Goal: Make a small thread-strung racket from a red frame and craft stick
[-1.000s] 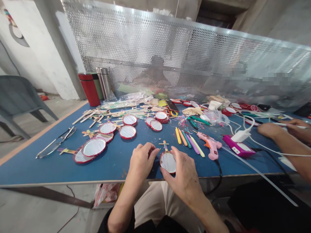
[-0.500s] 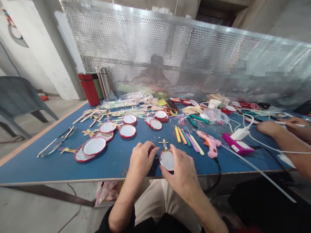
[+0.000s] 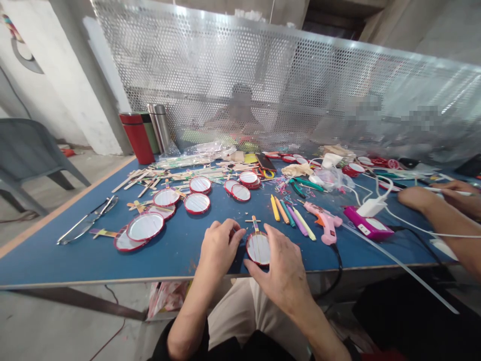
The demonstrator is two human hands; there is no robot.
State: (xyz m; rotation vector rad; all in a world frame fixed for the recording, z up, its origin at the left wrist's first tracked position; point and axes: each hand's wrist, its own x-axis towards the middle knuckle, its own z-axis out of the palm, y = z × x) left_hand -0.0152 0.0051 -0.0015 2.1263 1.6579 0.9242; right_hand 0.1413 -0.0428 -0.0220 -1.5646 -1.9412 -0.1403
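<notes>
In front of me a small red-rimmed round disc [image 3: 257, 248] lies on the blue table, with a pale, shiny face and thin lines across it. A coloured flat stick [image 3: 255, 223] juts from its far edge, crossed by a thin short stick. My right hand [image 3: 282, 260] is spread around the disc's right and near side, thumb and fingers apart. Left of the disc is my left hand [image 3: 222, 246], its fingers curled and thumb close to the index finger, near the thin stick's end. Whatever may be between those fingertips is hidden.
Wax-like coloured sticks [image 3: 289, 213], a pink glue gun [image 3: 326, 223] and a purple power strip [image 3: 368, 224] lie rightward. More red-rimmed discs [image 3: 146, 226] and eyeglasses [image 3: 87, 220] lie left. Flasks [image 3: 137, 138] stand behind. Another person's arm [image 3: 447, 220] reaches in at right.
My right thumb has slid slightly left and off the disc's near edge, so more of the disc shows. My left hand has hardly moved.
</notes>
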